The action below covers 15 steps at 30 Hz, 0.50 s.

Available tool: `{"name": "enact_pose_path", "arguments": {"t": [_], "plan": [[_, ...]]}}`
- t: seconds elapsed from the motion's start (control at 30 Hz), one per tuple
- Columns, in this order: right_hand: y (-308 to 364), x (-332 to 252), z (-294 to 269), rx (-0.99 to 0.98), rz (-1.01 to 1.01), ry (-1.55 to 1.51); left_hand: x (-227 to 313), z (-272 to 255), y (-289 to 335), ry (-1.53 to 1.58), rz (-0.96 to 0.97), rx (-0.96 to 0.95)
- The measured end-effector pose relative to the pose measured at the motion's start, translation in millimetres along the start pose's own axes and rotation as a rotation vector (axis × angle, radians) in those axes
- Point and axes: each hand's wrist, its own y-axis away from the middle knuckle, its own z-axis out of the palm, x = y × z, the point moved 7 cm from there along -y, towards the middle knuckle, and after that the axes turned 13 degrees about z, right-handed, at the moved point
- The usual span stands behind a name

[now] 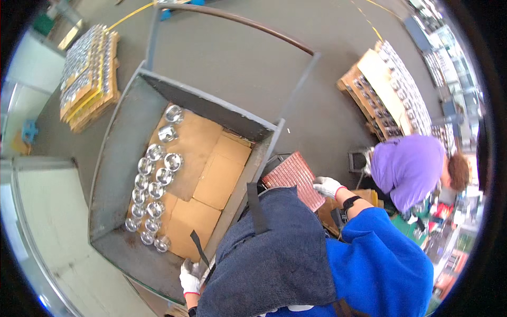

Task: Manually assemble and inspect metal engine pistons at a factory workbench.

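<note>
My left hand (191, 276), in a white glove with a red cuff, is at the near edge of a grey metal cart (119, 124). Its fingers bend over the rim. Shiny round metal pistons (155, 189) stand in rough rows on the cart's left side, over brown cardboard (198, 174). On my other side, my right hand (328, 187), gloved too, hangs beside a reddish slatted seat (297, 178). Its fingers are loosely stretched and hold nothing that I can see. Whether they touch the slats I cannot tell.
The cart's tube handle (237, 20) rises at the far side. Stacked pallets of metal parts stand at the left (88, 79) and right (396, 90). Close by on the right, a person in a purple shirt (405, 166) bends beside a bench. A pale cabinet (55, 222) flanks the cart.
</note>
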Motion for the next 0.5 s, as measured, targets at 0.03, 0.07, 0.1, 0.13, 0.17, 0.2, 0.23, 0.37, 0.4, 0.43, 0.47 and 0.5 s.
{"name": "enact_pose_path", "arguments": {"t": [0.03,0.07,0.1,0.13,0.17,0.2,0.23,0.37,0.4,0.43,0.47,0.5], "plan": [[11.0,28.0,12.4,0.014,0.062,-0.082,-0.8,-10.2,-10.9,-0.001,0.039,-0.036],[21.3,52.2,22.4,0.108,0.025,-0.051,-0.1,-17.7,-21.8,0.003,0.08,-0.074],[7.1,42.9,-18.3,0.056,0.094,-0.061,9.7,34.3,-59.4,-0.006,0.228,-0.035],[29.3,40.6,-4.7,0.019,0.107,-0.05,-1.1,28.2,-72.5,-0.041,0.272,-0.059],[58.6,54.4,4.8,-0.012,0.13,-0.035,-9.4,22.8,-75.2,-0.066,0.314,-0.091],[80.4,72.3,11.3,-0.018,0.141,-0.048,-17.7,13.2,-81.2,-0.099,0.339,-0.111],[84.2,82.9,13.8,-0.012,0.138,-0.07,1.0,16.4,-96.2,-0.128,0.384,-0.12],[87.3,73.6,5.4,0.103,0.036,0.058,21.3,1.0,-128.8,-0.133,0.53,-0.026],[86.9,68.6,2.4,0.092,0.063,0.024,45.1,-0.6,-129.0,-0.128,0.524,-0.059],[82.8,59.7,-1.5,0.08,0.077,-0.009,80.3,-6.4,-124.9,-0.125,0.52,-0.08],[67.3,63.2,-6.3,0.178,-0.07,0.022,122.6,-10.1,-115.4,-0.168,0.552,-0.105],[48.4,63.4,-7.1,0.137,-0.08,-0.013,129.9,-13.8,-117.0,-0.173,0.561,-0.058]]}}
